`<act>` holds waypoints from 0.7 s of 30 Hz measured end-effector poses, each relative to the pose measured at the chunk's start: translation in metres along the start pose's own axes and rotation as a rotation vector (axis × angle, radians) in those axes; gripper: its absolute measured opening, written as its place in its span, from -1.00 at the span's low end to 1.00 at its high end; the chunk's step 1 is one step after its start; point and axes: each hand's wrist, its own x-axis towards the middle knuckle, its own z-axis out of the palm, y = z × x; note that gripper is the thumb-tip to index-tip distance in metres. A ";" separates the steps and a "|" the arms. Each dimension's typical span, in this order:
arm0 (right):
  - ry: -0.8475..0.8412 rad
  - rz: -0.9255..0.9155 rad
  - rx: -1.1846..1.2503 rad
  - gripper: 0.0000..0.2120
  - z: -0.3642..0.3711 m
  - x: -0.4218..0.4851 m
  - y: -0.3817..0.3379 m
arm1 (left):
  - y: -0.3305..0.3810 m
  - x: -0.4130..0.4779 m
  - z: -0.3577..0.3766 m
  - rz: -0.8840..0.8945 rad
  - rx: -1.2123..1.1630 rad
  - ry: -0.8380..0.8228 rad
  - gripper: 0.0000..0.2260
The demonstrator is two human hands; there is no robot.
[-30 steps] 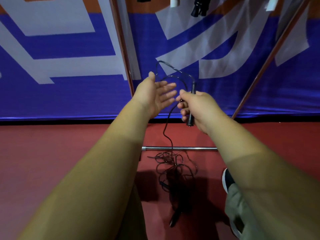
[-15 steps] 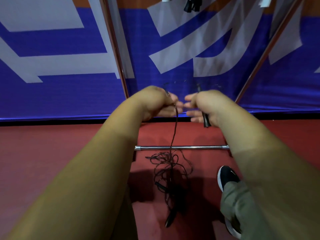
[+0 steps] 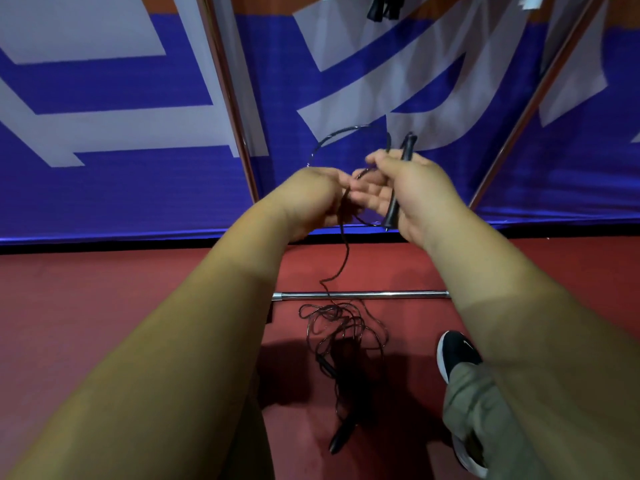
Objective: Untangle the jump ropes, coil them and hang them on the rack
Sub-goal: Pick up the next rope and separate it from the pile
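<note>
My right hand point(image 3: 412, 192) grips a black jump-rope handle point(image 3: 398, 188), which stands nearly upright in the fist. A thin black cord loop point(image 3: 332, 138) arcs up and left from that hand. My left hand point(image 3: 311, 199) pinches the cord close beside the right hand. From the left hand the cord point(image 3: 343, 261) drops to a tangled heap of rope point(image 3: 339, 327) on the red floor. Two more black handles lie in that heap, one point(image 3: 325, 367) near its middle and one point(image 3: 341, 436) at its near end.
The rack's chrome floor bar point(image 3: 360, 294) lies just beyond the heap, and its two slanted poles point(image 3: 230, 98) point(image 3: 530, 102) rise against a blue and white banner. Black rope handles point(image 3: 382, 8) hang at the top edge. My black shoe point(image 3: 457, 355) stands right of the heap.
My left hand went from open and spread to pinching the cord. Both hands came together, and a cord loop now stands above them again. The right hand kept hold of the handle.
</note>
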 end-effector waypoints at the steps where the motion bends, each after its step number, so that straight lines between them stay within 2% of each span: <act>1: -0.008 0.006 0.095 -0.86 0.001 0.000 -0.002 | -0.001 -0.002 0.002 0.017 0.143 -0.047 -0.63; 5: -0.004 -0.013 0.373 -0.82 -0.006 0.002 -0.011 | -0.014 -0.002 -0.001 -0.121 0.558 -0.324 -0.73; 7: 0.030 -0.002 0.364 -0.81 -0.010 0.006 -0.013 | -0.020 -0.001 -0.004 -0.144 0.632 -0.342 -0.81; 8: 0.062 0.021 0.293 -0.79 -0.013 0.008 -0.013 | -0.022 -0.001 -0.005 -0.153 0.587 -0.319 -0.79; 11: 0.131 0.181 -0.204 -0.71 -0.023 0.014 -0.007 | -0.011 -0.002 -0.003 -0.133 0.248 -0.187 -0.79; 14: 0.020 0.426 -0.649 -0.63 -0.030 0.008 0.002 | 0.005 0.002 -0.001 -0.034 -0.204 -0.021 -0.82; 17: -0.251 0.527 -0.736 -0.64 -0.025 -0.001 0.008 | 0.015 0.011 -0.007 0.010 -0.643 0.083 -0.80; 19: -0.344 0.466 -0.748 -0.73 -0.022 -0.005 0.010 | 0.017 0.015 -0.016 -0.008 -0.897 0.147 -0.75; 21: -0.392 0.410 -0.775 -0.77 -0.019 -0.006 0.011 | 0.017 0.018 -0.028 -0.028 -1.026 0.208 -0.73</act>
